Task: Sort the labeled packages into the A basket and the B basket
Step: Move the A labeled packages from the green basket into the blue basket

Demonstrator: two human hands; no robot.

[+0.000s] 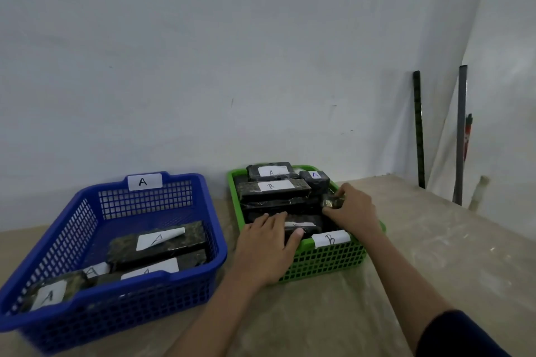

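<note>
A blue basket [203, 269] labeled A sits on the left and holds several dark wrapped packages, each with a white A label; the top one [158, 242] lies at its middle. A green basket [324, 262] labeled B stands to its right, piled with dark packages: one marked A [271, 171] at the back, a small one marked A [314, 178] at the back right, one marked B [272, 187] below them. My left hand [268, 249] grips a package [301, 227] at the basket's front. My right hand [352, 209] pinches a small package [332, 201] at the right side.
Both baskets rest on a beige table [406, 255] against a white wall. Two dark rods [419, 130] lean in the right corner, behind the table's far right edge.
</note>
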